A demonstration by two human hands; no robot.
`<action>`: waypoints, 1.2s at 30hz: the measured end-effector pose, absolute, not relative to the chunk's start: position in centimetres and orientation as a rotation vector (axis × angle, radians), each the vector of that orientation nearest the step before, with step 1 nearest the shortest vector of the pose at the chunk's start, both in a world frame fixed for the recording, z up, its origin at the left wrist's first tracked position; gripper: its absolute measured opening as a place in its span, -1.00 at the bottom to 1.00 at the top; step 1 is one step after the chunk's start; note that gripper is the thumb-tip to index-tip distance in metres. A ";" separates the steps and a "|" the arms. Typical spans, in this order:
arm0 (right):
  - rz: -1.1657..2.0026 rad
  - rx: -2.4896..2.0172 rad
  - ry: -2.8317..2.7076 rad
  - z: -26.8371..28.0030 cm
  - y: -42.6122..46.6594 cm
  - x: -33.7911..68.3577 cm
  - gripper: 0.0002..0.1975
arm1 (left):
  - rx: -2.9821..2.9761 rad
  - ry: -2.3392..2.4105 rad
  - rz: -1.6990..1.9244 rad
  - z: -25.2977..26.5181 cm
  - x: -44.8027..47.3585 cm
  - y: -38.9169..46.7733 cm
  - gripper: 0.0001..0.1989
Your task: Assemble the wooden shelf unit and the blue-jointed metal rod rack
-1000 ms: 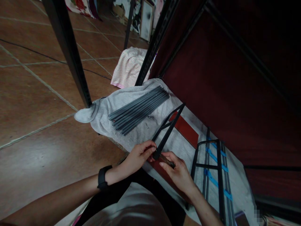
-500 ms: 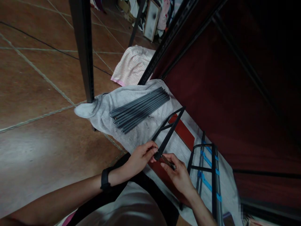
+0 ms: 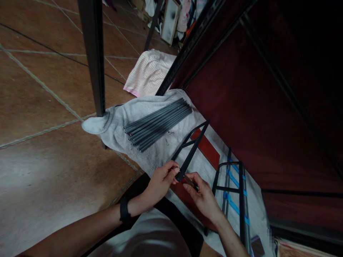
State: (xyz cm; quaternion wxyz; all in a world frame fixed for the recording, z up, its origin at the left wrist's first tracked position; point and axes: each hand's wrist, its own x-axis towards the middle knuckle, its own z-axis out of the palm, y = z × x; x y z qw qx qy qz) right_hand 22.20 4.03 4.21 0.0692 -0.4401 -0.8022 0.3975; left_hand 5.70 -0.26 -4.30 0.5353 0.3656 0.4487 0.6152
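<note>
A black metal frame (image 3: 192, 152) with a crossbar leans up from my lap side, its near end between my hands. The fingers of my left hand (image 3: 162, 180) are closed on that near end. Something small and shiny shows at the fingertips, too small to name. My right hand (image 3: 202, 196) grips a short, dark-brown-handled tool, apparently a screwdriver (image 3: 190, 182), pointed at the frame's end from the right. Its tip is hidden. Beneath lies a red-brown board (image 3: 206, 148), partly covered by the frame and hands.
Several dark grey tubes (image 3: 158, 123) lie bundled on a grey cloth (image 3: 115, 132), small screws (image 3: 167, 142) beside them. To the right rests another black frame (image 3: 242, 189) with blue straps. A dark post (image 3: 93, 60) rises at left; a dark red panel (image 3: 227, 92) stands at right.
The view has shifted slightly. Both hands stay at the frame's near end, and the right hand's hold on the tool looks much the same.
</note>
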 end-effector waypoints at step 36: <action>1.198 -1.367 -2.331 3.8 3.7 22.5 -0.81 | 0.898 1.101 1.474 -3.7 5.9 -0.6 -0.79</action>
